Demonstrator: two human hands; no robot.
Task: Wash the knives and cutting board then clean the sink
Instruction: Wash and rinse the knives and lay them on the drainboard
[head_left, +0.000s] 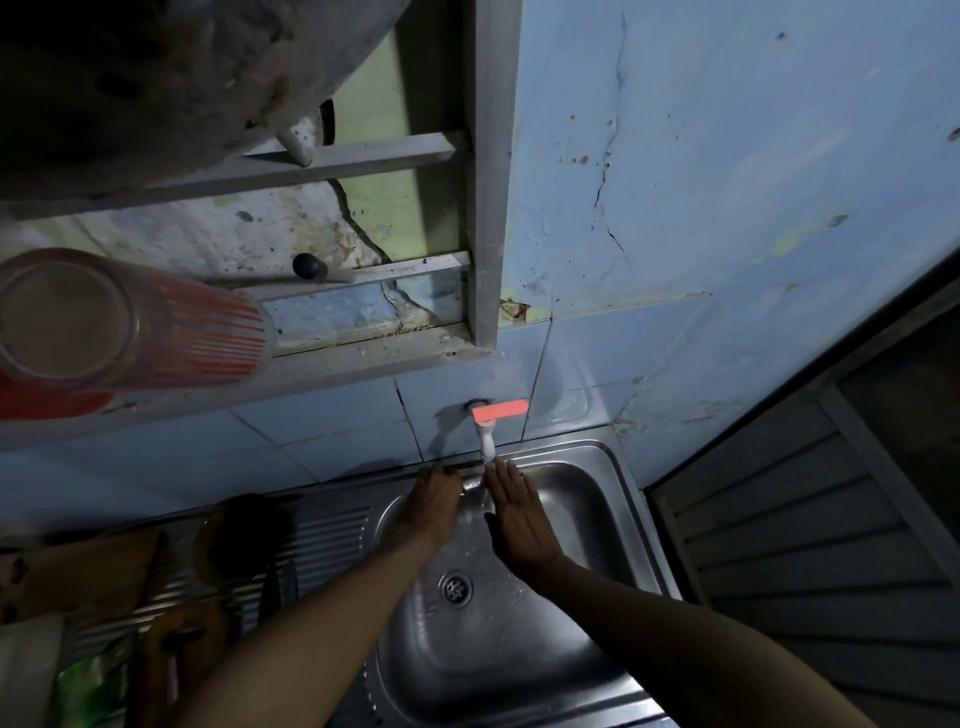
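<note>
On the draining desk (322, 540) at the left lie the cutting board (78, 577) and what looks like a knife (278, 582), dim and hard to make out, well apart from the basin. The left hand (434, 501) reaches to the far wall of the sink (613, 499), fingers curled loosely, gripping nothing that can be seen. Just right of it the tap (485, 441) with its red handle (500, 410) appears to run. The right hand (517, 512) is flat, fingers together, empty. Judged as the sink-rinsing stage: sweep water along the walls toward the drain (456, 588), corners included.
</note>
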